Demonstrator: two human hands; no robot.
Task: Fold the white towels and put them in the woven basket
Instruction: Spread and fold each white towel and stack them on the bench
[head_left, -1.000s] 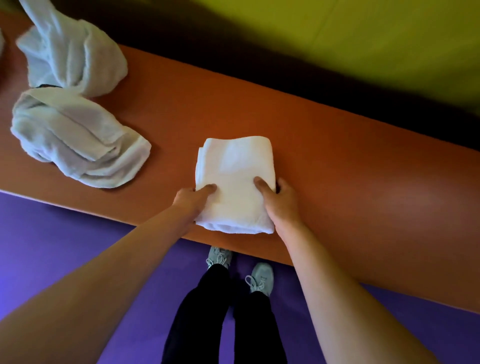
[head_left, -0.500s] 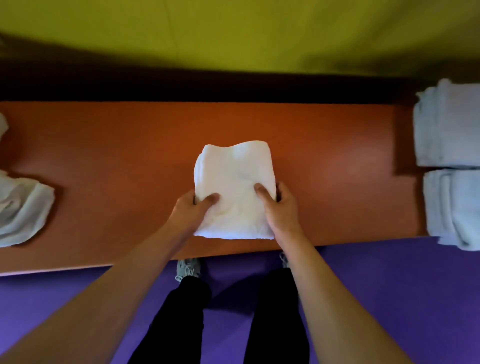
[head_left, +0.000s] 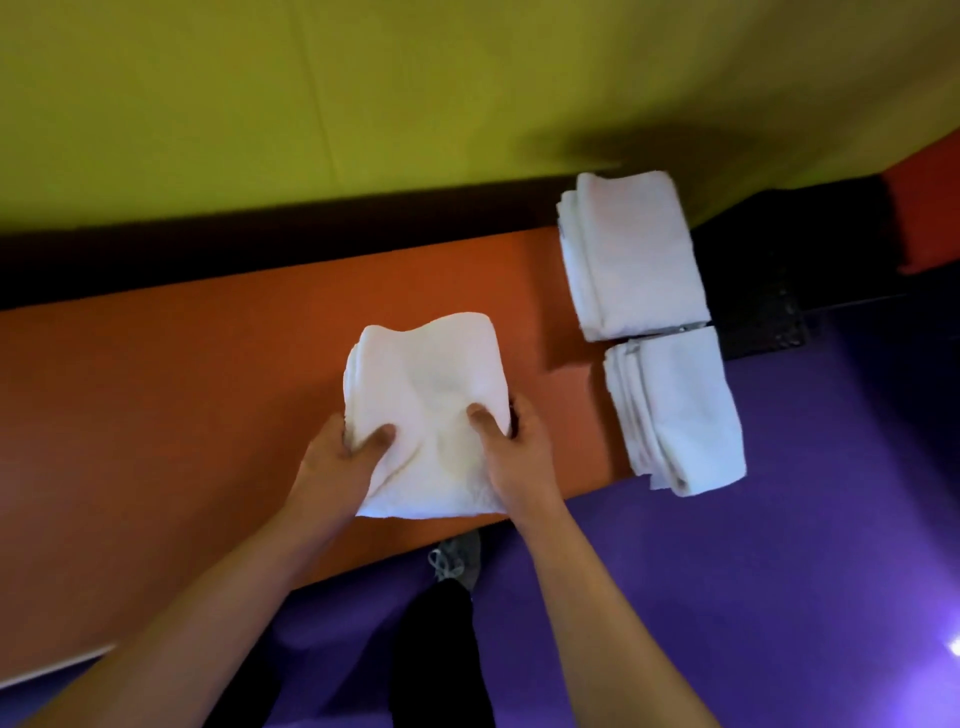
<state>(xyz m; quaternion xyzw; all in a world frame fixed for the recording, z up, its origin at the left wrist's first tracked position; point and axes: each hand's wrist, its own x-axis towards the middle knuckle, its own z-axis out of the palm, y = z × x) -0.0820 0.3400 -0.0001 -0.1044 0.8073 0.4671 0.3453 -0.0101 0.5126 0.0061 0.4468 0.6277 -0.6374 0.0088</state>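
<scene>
Gripping folded towel (head_left: 423, 410) w/ both hands, left grip (head_left: 340, 460) & right grip (head_left: 519, 452) pinching near edge over orange worktop (head_left: 182, 389); 2 folded towel stacks (head_left: 634, 254) at right, container unclear.

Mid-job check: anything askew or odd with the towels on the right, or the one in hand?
The near stack of folded towels sits tilted, its near corner hanging past the orange table edge. The far stack looks squarer. Left hand and right hand pinch the folded towel, slightly rumpled. No basket clearly visible.
</scene>
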